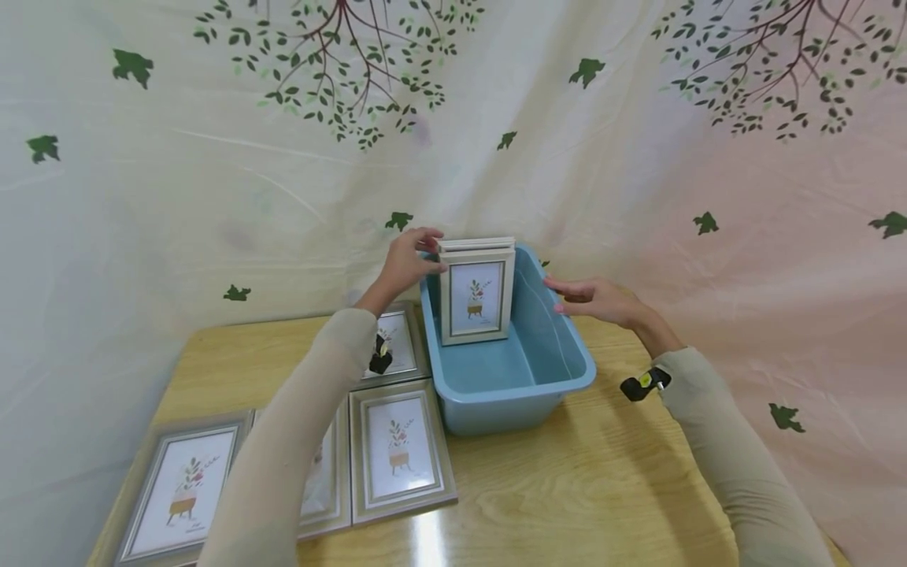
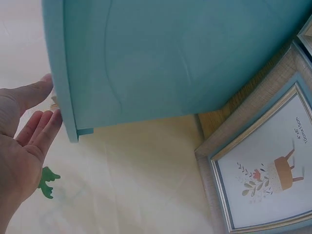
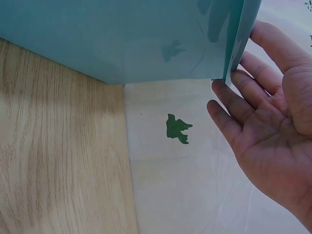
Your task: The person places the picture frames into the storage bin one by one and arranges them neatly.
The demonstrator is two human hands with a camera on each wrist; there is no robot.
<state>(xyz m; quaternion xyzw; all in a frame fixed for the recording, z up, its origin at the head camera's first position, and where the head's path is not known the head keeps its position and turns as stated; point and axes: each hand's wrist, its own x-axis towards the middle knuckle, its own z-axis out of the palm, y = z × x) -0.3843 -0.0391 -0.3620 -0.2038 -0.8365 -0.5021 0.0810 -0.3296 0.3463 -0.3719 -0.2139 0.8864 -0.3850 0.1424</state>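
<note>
In the head view a blue bin [image 1: 489, 409] holds several picture frames [image 1: 476, 303] standing upright at its far left. My left hand [image 1: 411, 258] has thumb and fingers at the top left corner of these frames, above the bin's rim; in the left wrist view the hand [image 2: 24, 131] is partly behind the bin's wall [image 2: 146, 63], so its grip there is hidden. My right hand [image 1: 598, 302] is at the bin's right rim, fingers extended. The right wrist view shows that hand [image 3: 273, 107] with its fingertips beside the rim, holding nothing.
More picture frames lie flat on the wooden table [image 1: 553, 496]: one [image 1: 400, 449] in front of the bin's left side, one [image 1: 184, 488] at the far left, others partly under my left arm. A curtain [image 1: 638, 197] with leaf prints hangs behind the table.
</note>
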